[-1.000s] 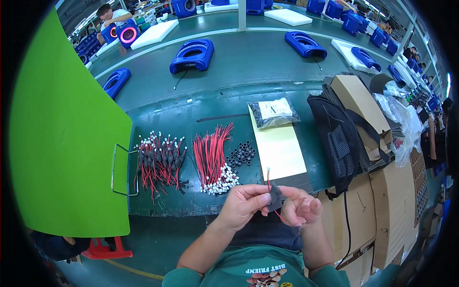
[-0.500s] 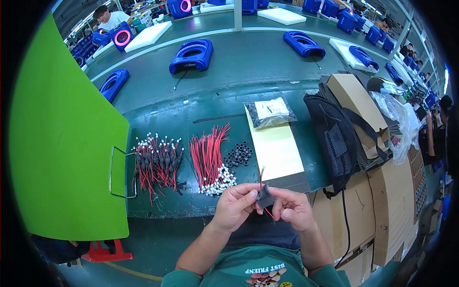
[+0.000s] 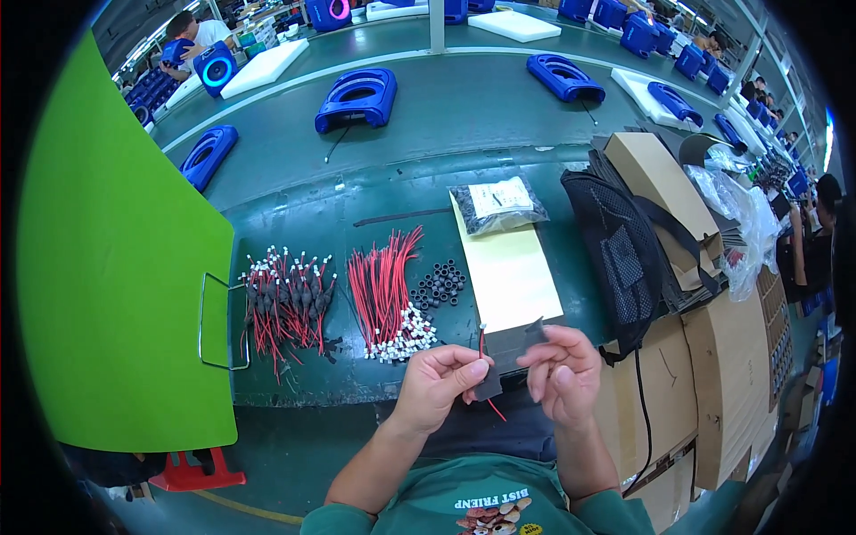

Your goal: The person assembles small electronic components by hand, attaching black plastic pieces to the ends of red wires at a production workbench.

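My left hand pinches a thin red-and-black cable with a small white connector at its upper end. Around the cable's middle sits a dark grey foam patch, partly hidden by the fingers. My right hand is a little to the right, its thumb apart and its fingers bent. A second small dark grey foam piece is at its index and middle fingertips. Ahead lie a bundle of red cables with white connectors, a pile of black rings, and cables with dark wrapped lumps.
A yellow sheet with a dark lower strip lies ahead, a bag of black parts on its far end. A black mesh bag and cardboard boxes stand right. A green panel borders the left. Blue housings lie beyond.
My right hand has drawn away from the cable, up and to the right, with a small dark foam piece at its fingertips. My left hand keeps its hold on the cable.
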`<state>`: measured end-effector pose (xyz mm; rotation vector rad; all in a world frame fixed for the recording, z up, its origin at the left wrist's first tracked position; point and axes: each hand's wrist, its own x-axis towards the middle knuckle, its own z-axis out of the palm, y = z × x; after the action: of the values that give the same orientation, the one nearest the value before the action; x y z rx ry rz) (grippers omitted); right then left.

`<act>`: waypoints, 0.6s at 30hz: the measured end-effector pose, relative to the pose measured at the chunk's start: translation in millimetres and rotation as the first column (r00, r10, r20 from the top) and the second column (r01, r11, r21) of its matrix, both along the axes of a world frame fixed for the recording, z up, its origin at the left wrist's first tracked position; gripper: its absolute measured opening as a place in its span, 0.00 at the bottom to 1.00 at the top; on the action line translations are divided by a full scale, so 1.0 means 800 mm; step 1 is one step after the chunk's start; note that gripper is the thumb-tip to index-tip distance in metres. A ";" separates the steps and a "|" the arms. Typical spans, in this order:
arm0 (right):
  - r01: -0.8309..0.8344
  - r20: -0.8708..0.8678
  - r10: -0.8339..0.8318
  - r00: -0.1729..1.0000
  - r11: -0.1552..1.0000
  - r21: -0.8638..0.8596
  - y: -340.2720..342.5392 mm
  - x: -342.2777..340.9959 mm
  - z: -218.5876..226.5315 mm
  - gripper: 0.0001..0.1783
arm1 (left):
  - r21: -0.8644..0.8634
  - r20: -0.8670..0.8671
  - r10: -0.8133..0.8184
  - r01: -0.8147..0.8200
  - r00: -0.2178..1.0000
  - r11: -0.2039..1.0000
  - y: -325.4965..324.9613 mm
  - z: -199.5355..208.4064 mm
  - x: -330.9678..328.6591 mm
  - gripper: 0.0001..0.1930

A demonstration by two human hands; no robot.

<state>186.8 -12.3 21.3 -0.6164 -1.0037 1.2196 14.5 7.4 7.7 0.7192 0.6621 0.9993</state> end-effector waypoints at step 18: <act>-0.063 0.269 0.060 0.961 0.998 0.002 -0.003 -0.007 -0.008 0.32 | -0.020 0.038 0.041 -0.040 0.998 0.999 -0.002 -0.001 0.000 0.08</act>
<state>181.1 -14.7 14.5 -0.7620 -1.2631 1.2049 14.6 5.8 7.1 0.6703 0.6537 1.0401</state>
